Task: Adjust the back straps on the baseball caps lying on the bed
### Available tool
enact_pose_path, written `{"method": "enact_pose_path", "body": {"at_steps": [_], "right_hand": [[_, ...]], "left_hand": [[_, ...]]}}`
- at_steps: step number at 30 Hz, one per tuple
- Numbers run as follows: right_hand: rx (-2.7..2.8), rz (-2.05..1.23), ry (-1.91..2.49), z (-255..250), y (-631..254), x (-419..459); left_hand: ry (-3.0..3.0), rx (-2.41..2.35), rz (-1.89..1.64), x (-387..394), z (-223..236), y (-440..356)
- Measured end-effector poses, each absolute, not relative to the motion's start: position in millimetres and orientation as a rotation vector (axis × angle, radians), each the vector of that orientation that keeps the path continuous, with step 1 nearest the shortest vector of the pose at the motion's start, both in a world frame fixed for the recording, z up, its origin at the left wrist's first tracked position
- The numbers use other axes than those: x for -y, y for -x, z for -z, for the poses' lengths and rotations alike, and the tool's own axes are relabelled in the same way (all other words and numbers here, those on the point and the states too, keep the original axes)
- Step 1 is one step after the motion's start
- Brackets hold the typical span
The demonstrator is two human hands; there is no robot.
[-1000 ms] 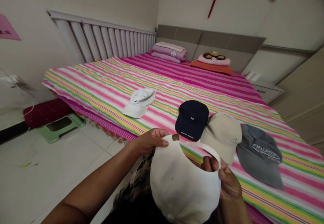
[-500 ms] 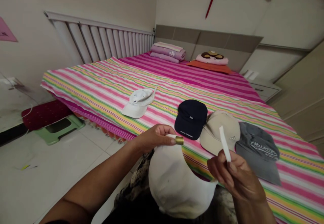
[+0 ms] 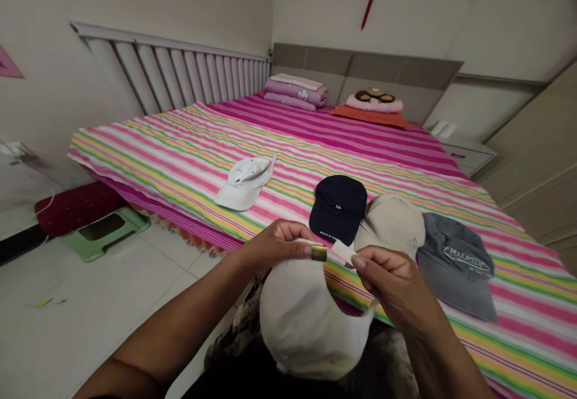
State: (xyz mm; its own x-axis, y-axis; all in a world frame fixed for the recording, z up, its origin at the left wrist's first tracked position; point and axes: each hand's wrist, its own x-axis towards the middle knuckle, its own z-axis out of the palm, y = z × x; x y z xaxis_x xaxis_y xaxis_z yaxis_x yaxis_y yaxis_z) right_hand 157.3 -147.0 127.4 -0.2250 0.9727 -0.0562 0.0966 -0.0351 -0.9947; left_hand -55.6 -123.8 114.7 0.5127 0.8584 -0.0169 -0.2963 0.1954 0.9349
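Note:
A white baseball cap point(image 3: 309, 321) hangs between my hands, its back opening upward. My left hand point(image 3: 282, 244) pinches the cap's edge beside a brass-coloured buckle point(image 3: 318, 253). Between thumb and fingers, my right hand point(image 3: 387, 273) grips the cap's white strap point(image 3: 344, 252), whose loose end points toward the buckle with a small gap between them. On the bed beyond lie a navy cap point(image 3: 340, 204), a beige cap point(image 3: 396, 222) and a grey cap point(image 3: 460, 261) in a row. Another white cap point(image 3: 246, 182) rests apart from them, farther left.
A striped sheet point(image 3: 171, 158) covers the bed, with folded purple bedding point(image 3: 295, 92) and a pink folded item point(image 3: 374, 104) by the headboard point(image 3: 311, 56). A green stool point(image 3: 108, 231) stands on the floor at left. At right is a white nightstand point(image 3: 469, 152).
The strap came apart from the buckle side as my right hand moved right and raised its loose end. Now that hand has brought the strap end back left, close to the buckle.

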Motion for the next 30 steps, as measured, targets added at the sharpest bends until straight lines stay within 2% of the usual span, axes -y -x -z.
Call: {"method": "enact_pose_path", "body": {"at_steps": [23, 30], "right_hand": [[1.404, -1.531, 1.078, -125.4, -147.7, 148.7], [1.545, -1.61, 1.124, -127.8, -148.4, 150.5]], "left_hand": [[-1.037, -0.646, -0.911, 125.6, -114.4, 55.7], [-1.128, -0.613, -0.9, 127.4, -114.3, 54.4]]}}
